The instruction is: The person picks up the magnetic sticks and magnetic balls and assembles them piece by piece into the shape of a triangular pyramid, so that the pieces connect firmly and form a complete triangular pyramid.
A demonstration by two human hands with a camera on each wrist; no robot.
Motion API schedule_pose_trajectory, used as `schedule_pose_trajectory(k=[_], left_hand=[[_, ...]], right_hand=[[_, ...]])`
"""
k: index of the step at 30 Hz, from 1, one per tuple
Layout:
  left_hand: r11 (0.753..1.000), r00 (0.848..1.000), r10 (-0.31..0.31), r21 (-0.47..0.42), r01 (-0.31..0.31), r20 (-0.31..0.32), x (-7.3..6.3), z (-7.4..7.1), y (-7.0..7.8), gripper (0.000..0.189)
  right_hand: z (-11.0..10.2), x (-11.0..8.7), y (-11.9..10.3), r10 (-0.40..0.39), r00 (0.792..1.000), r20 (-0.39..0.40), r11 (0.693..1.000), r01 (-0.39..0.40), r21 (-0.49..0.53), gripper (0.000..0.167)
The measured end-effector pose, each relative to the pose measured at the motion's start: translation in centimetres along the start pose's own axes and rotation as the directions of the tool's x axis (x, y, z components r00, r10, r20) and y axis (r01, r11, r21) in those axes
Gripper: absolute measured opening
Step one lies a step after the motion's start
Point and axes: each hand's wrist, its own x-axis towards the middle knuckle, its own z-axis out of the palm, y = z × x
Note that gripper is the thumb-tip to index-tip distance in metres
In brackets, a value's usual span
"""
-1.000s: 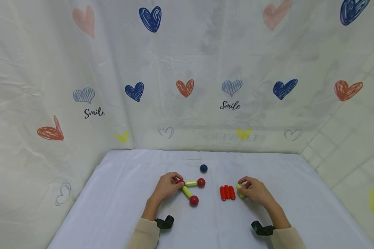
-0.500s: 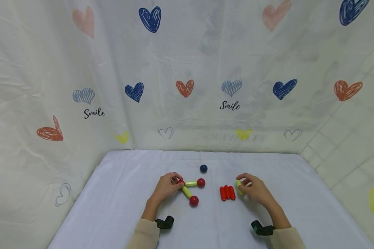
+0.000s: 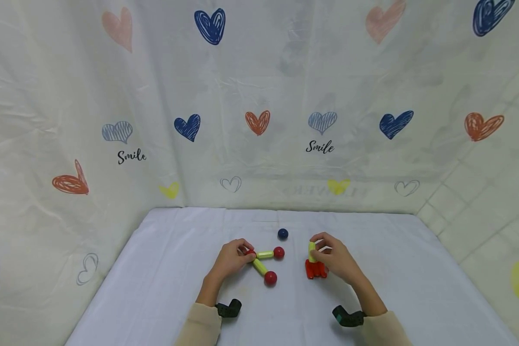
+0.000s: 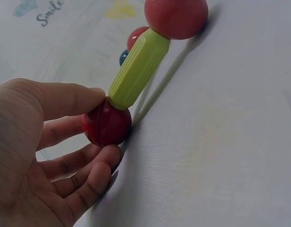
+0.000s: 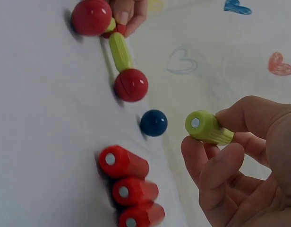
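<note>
My left hand (image 3: 233, 255) pinches a red ball (image 4: 107, 124) between thumb and fingers. Two yellow-green ribbed rods, one toward me (image 3: 258, 266) and one pointing right (image 3: 265, 254), branch from that ball in a V. Each ends in another red ball, one nearer (image 3: 270, 278) and one farther (image 3: 278, 253). Raised off the cloth, a loose yellow-green magnetic rod (image 5: 209, 127) is pinched by my right hand (image 3: 334, 257), its end showing a silvery disc. Below it in the head view lie three red rods (image 3: 315, 271), side by side and partly overlapped by the held rod.
A dark blue ball (image 3: 283, 234) lies toward the back of the white-covered table (image 3: 155, 288), beyond the V. Behind the table hangs a pale curtain (image 3: 268, 67) printed with hearts. Both wrists carry a black camera mount, left (image 3: 228, 308) and right (image 3: 348, 317).
My right hand has lifted the yellow-green rod from beside the red rods and carried it left over them. My left hand stays on its red ball.
</note>
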Motion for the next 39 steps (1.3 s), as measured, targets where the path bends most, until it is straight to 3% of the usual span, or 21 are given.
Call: schedule_pose_trajectory(k=[17,28,39], left_hand=[[1.000,1.000,0.005,-0.022,-0.005,0.003,-0.2,-0.2,0.0,0.016],[1.000,1.000,0.005,-0.015,-0.005,0.002,0.0,-0.1,-0.1,0.017],[1.000,1.000,0.001,-0.019,-0.001,0.005,0.1,-0.3,-0.1,0.017]], right_hand=[[6.1,1.7,-2.4,0.020,0.997,0.076,0.999,-0.023,0.041,0.029],[8.1,2.5,-2.5,0.016,0.994,0.104,0.999,-0.021,0.047,0.026],[8.8,2.5,-2.2,0.050,0.992,0.114,0.999,-0.051,0.004,0.030]])
